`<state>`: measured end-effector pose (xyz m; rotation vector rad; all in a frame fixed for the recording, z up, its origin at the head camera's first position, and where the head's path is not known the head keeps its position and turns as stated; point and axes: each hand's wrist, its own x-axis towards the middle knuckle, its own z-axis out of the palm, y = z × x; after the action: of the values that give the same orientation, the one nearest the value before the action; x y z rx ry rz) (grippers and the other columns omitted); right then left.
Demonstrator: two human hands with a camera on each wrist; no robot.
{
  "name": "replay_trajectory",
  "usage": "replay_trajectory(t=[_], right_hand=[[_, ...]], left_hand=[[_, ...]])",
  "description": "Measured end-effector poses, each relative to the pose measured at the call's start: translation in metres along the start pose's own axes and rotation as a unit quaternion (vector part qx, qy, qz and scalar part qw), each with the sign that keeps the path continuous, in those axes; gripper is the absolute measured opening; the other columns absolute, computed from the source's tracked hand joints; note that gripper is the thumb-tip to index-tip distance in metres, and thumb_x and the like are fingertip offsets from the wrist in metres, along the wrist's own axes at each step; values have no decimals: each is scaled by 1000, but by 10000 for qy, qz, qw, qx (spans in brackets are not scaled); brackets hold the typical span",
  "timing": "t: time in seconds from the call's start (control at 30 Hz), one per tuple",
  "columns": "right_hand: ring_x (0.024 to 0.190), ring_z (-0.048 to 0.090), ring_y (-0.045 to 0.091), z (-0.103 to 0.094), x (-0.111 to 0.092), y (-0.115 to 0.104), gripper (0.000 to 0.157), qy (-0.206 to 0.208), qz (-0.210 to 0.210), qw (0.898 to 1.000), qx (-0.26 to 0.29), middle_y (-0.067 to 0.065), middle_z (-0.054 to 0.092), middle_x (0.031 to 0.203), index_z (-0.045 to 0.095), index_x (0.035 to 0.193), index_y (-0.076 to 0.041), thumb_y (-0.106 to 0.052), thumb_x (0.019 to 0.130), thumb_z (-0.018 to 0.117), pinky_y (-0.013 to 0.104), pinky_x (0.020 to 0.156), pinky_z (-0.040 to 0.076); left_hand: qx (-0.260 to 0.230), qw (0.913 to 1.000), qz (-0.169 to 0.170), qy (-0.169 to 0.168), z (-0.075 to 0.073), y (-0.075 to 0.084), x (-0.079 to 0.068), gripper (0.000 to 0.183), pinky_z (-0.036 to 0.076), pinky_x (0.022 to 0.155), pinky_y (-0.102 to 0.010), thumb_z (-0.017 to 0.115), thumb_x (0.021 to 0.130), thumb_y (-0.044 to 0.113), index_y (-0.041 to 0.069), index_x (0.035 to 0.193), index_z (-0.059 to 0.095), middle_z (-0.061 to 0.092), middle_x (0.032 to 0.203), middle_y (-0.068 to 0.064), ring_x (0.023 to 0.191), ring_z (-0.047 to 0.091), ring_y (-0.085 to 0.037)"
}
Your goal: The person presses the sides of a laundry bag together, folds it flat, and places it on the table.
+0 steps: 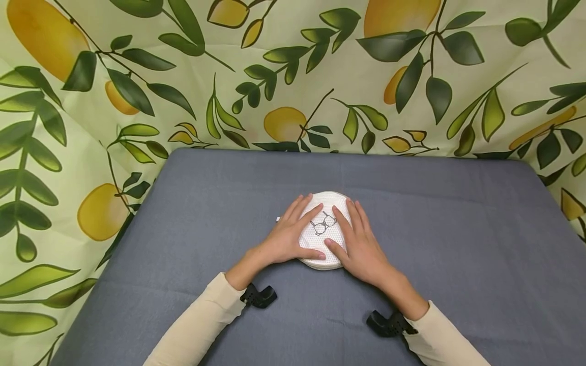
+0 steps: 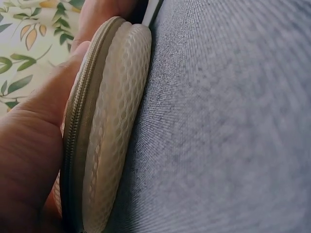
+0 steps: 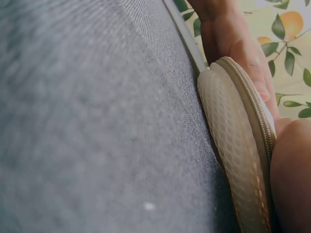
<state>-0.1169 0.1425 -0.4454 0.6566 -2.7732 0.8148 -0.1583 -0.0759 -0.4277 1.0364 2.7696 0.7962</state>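
Observation:
A round white mesh zip pouch (image 1: pixel 326 252) with a line drawing of glasses on top lies on the grey-blue table. My left hand (image 1: pixel 287 237) rests on its left side, fingers extended and thumb over the near part. On the opposite side my right hand (image 1: pixel 364 250) lies on the pouch, its fingers spread and straight. The left wrist view gives the pouch's thick honeycomb mesh side (image 2: pixel 121 102) and the zip (image 2: pixel 77 111) along its upper rim, which appears closed where visible. Mesh and zip also show in the right wrist view, beside my fingers.
The grey-blue cloth-covered table (image 1: pixel 448 229) extends around the pouch. Behind it and at the sides hangs a cream cloth (image 1: pixel 247 117) printed with fruit and leaves. Black wrist mounts (image 1: pixel 261 296) sit at both sleeves. A small white tag (image 1: pixel 277 219) sticks out by my left hand.

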Motion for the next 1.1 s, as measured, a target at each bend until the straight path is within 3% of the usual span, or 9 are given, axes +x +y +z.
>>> replay_trajectory(t=[0.3, 0.57, 0.8, 1.1], right_hand=[[142, 2, 41, 4, 2, 0, 71, -47, 15, 10000, -28, 21, 5, 157, 26, 151, -7, -40, 96, 56, 64, 103, 23], [141, 5, 42, 6, 0, 2, 70, 58, -17, 10000, 7, 23, 7, 156, 27, 150, -6, -34, 94, 59, 64, 103, 22], [140, 7, 44, 6, 1, 1, 70, 134, -132, 9998, -13, 23, 8, 156, 28, 150, -5, -34, 94, 59, 64, 102, 21], [141, 5, 42, 6, 0, 4, 70, -76, -66, 9999, -87, 23, 5, 156, 24, 151, -5, -35, 96, 56, 63, 103, 21]], left_hand=[[18, 9999, -134, 40, 3, 0, -1, 104, 26, 96, -70, 78, 70, 56, 23, 153, 24, 6, 160, -5, 145, -2, -24], [22, 9998, 5, 175, 7, -1, 0, 105, 25, 98, -69, 80, 69, 55, 20, 153, 27, 8, 159, -8, 145, 1, -28], [233, 9995, 85, 190, 6, -1, 0, 105, 27, 98, -67, 79, 69, 56, 20, 153, 26, 9, 159, -9, 144, 3, -28], [607, 9980, 199, 12, 6, 1, 2, 106, 30, 99, -64, 74, 73, 59, 17, 154, 20, 7, 158, -13, 144, 2, -33]])
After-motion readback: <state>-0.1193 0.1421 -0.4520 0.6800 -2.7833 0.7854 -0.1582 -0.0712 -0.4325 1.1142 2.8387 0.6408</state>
